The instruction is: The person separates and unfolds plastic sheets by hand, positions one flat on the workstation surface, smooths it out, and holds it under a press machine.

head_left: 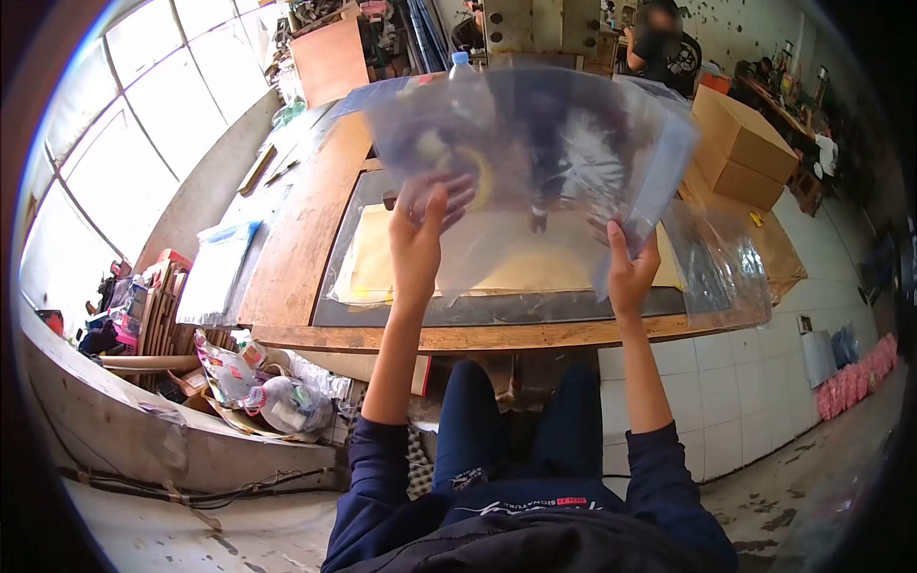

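Holding the clear plastic sheet [516, 191] over the yellow paper [368, 253] on the worktop [287, 239], the right hand [630, 263] pinches its edge; whether the left hand [420, 229] grips or merely steadies it, I cannot tell. Uneven support could let the limp film sag or crease; swinging it farther forward might topple the bottle [460, 59].
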A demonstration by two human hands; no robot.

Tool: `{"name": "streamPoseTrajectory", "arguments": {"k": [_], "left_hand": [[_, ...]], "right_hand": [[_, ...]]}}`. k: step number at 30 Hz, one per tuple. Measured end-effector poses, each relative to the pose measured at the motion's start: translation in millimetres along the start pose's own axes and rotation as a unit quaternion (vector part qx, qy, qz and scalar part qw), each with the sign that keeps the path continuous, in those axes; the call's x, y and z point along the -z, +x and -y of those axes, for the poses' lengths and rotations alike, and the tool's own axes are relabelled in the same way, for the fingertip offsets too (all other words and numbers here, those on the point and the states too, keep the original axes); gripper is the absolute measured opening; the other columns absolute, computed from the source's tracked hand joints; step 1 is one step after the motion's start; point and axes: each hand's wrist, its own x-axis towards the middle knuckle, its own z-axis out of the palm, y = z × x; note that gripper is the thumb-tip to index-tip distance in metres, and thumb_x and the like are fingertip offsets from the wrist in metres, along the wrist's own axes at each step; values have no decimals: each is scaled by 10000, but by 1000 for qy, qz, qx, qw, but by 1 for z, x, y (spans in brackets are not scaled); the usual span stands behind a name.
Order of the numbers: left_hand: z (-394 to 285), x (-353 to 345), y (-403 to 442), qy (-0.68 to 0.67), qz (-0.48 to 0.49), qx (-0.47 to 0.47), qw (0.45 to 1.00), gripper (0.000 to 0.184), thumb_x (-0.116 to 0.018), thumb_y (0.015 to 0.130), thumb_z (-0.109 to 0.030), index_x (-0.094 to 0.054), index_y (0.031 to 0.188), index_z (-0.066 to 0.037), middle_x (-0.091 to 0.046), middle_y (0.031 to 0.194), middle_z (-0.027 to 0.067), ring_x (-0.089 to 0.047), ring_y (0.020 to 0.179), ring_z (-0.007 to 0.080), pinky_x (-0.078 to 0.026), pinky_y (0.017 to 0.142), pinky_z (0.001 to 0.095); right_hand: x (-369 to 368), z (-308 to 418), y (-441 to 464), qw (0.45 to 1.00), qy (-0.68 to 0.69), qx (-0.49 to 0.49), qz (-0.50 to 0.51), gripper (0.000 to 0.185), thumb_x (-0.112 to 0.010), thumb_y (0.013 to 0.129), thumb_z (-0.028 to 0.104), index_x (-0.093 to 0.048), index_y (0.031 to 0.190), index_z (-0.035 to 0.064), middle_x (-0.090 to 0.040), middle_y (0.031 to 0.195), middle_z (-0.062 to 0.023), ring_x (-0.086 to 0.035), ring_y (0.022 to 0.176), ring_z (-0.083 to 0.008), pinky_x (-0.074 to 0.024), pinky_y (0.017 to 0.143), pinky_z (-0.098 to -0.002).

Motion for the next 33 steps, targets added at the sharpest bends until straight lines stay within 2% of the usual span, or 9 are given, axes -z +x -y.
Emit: {"name": "streamPoseTrajectory", "arguments": {"k": [5, 9, 13, 19, 21, 26, 29, 31, 33], "left_hand": [[56, 9, -32, 86, 20, -9, 996, 297, -502, 898, -155, -462, 1122, 36, -595, 1049, 183, -589, 984, 237, -490, 815, 306], [49, 0, -23, 49, -5, -4, 999, 282, -475, 912, -167, -474, 1102, 42, -603, 1018, 192, -606, 949, 242, -504, 788, 303], [21, -4, -22, 38, -32, 3, 999, 276, -485, 908, -171, -479, 1090, 36, -605, 1008, 197, -605, 950, 250, -500, 791, 299], [62, 29, -37, 22, 60, 101, 993, 349, -476, 910, -150, -412, 1225, -15, -593, 1056, 197, -587, 990, 259, -512, 782, 310], [60, 33, -30, -2, 123, 117, 985, 402, -462, 915, -147, -363, 1285, -25, -589, 1068, 195, -586, 990, 268, -519, 771, 329], [54, 43, -19, 14, 157, 149, 976, 398, -441, 922, -149, -365, 1299, -44, -583, 1094, 163, -584, 995, 266, -533, 746, 334], [36, 58, -39, 36, 87, 125, 988, 362, -460, 916, -154, -429, 1261, -48, -618, 1036, 134, -629, 742, 135, -504, 559, 216], [20, 82, -65, 122, 30, 154, 980, 335, -491, 905, -166, -481, 1217, -44, -635, 773, 24, -451, 478, 8, -311, 399, 147], [19, 95, -105, 26, -80, 175, 981, 336, -537, 866, -128, -505, 1175, 0, -436, 586, -88, -336, 429, -6, -227, 388, 154]], "right_hand": [[8, -29, -32, 991, -132, 26, 2, 244, -587, 830, 119, -545, 1017, -31, -635, 853, -100, -606, 797, -166, -454, 725, -274], [7, -35, -21, 995, -74, -66, 5, 197, -561, 860, 124, -554, 982, -30, -605, 866, -59, -564, 752, -113, -453, 694, -232], [8, -19, -15, 998, -56, -26, 3, 199, -554, 865, 128, -558, 974, -38, -612, 851, -58, -564, 735, -108, -458, 686, -224], [22, -48, -50, 990, -129, -54, 11, 231, -571, 854, 146, -556, 978, -48, -634, 786, -88, -592, 690, -164, -451, 646, -269], [20, -42, -49, 985, -147, -85, 32, 205, -530, 880, 129, -536, 995, -40, -625, 893, -98, -605, 806, -150, -465, 726, -258], [16, -43, -35, 990, -80, -98, 59, 207, -537, 877, 137, -528, 989, -37, -623, 885, -102, -610, 741, -150, -474, 693, -255], [11, -6, -15, 981, -50, -133, 129, 192, -541, 868, 122, -508, 984, -27, -625, 864, -118, -632, 715, -188, -502, 622, -274], [4, 18, -2, 937, 72, -256, 227, 156, -555, 855, 110, -551, 944, -18, -636, 838, -124, -635, 667, -178, -506, 572, -271], [-8, 29, 8, 899, 100, -288, 316, 185, -547, 854, 88, -540, 997, -30, -628, 858, -130, -636, 717, -204, -525, 580, -295]]}}
